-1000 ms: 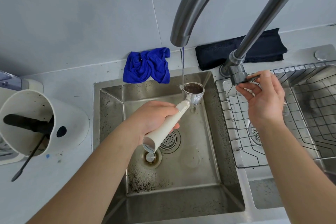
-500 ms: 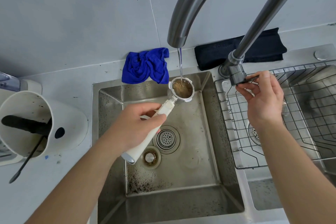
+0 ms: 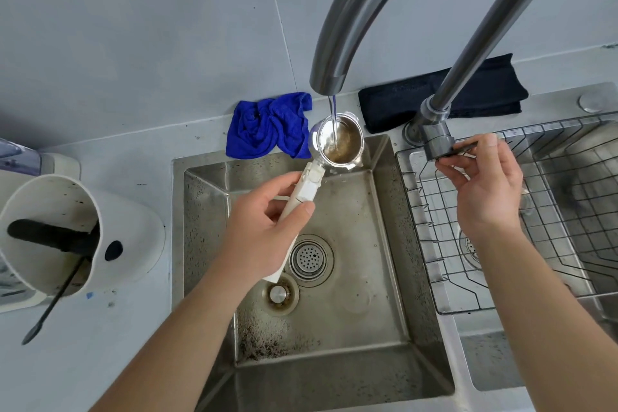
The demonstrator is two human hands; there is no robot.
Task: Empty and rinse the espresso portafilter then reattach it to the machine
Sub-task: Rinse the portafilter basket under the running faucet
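Overhead, left hand (image 3: 267, 227) gripped portafilter (image 3: 336, 144) under faucet (image 3: 329, 77) stream, right hand (image 3: 485, 191) pinched lever (image 3: 463, 146), blue cloth (image 3: 267, 125) touching behind, wire rack (image 3: 535, 211) at right, knock box (image 3: 67, 231) at left on counter (image 3: 100, 328).

My left hand (image 3: 267, 227) reaches forward from the lower left, forearm bare, fingers (image 3: 281, 187) curled around a white handle with the thumb pressed along its near side. My right hand (image 3: 485, 191) is raised on the right, palm turned towards me, wrist bent back. Its thumb and forefinger seem to pinch a thin dark lever, though the contact is hard to make out.
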